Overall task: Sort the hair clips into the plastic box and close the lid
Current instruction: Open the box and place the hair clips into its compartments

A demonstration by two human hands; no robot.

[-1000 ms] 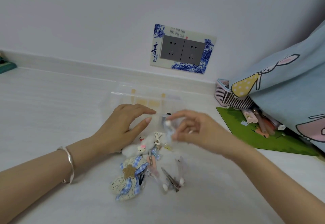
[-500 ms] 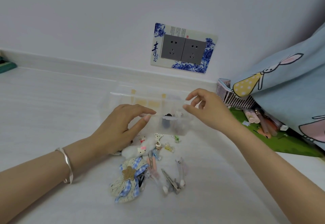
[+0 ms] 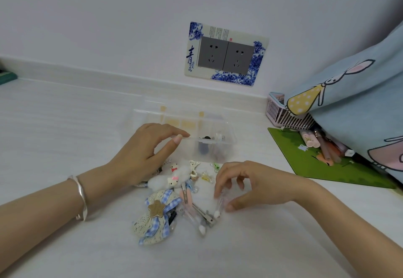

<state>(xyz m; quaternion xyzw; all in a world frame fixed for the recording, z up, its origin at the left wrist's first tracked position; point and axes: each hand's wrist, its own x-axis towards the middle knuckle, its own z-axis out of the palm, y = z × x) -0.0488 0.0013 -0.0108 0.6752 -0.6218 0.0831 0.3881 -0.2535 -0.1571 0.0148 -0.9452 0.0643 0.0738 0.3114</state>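
Although a few small pieces already sit in the plastic box (image 3: 226,153), most of the sorting is left, I judge. The left hand (image 3: 144,153) rests with almost straight fingers on the front rim of the box and holds nothing. The lid (image 3: 178,109) stands open behind. Just in front of the box, a pile of hair clips (image 3: 165,203) lies on the counter (image 3: 65,125). The right hand (image 3: 257,186) pinches one clear clip (image 3: 219,207), not yet lifted. Closing the lid comes last.
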